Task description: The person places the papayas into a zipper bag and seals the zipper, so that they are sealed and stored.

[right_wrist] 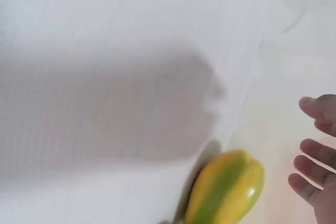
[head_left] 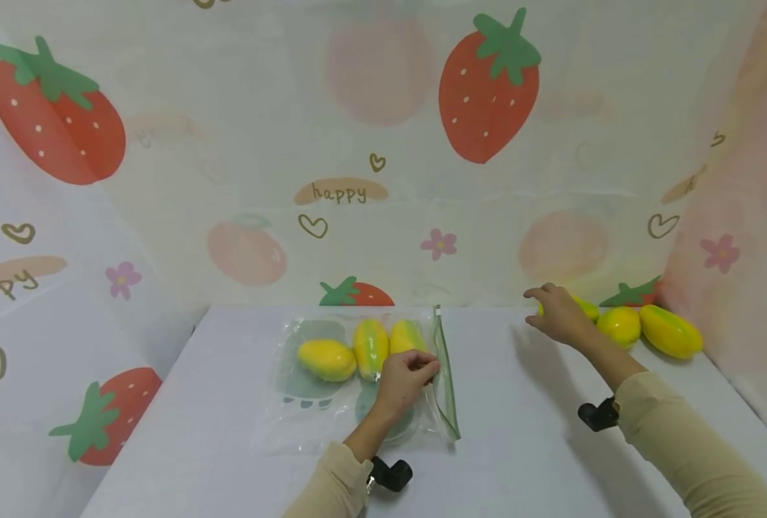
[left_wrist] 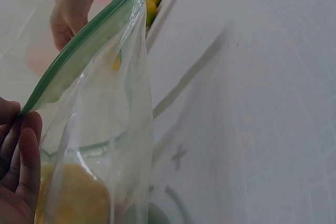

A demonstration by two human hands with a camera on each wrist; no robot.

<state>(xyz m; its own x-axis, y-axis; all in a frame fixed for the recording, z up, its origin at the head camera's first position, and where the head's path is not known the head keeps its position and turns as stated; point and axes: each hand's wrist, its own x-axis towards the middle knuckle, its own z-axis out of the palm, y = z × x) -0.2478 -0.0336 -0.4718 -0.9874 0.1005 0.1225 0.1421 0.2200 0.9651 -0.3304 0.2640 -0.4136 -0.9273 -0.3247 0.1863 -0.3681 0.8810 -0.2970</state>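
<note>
A clear zip bag with a green zip strip lies on the table and holds three yellow-green papayas. My left hand pinches the bag's mouth by the strip; the left wrist view shows thumb and fingers on its edge, with the film lifted. Over the table's far right side, my right hand is raised with its fingers apart, holding nothing. Partly behind it is a loose papaya. The right wrist view shows a green-striped papaya beside the spread fingers.
Two more papayas, a rounder one and a longer one, lie at the back right by the wall. A printed cloth with strawberries and hearts hangs behind the white table. A black camera sits on each wrist.
</note>
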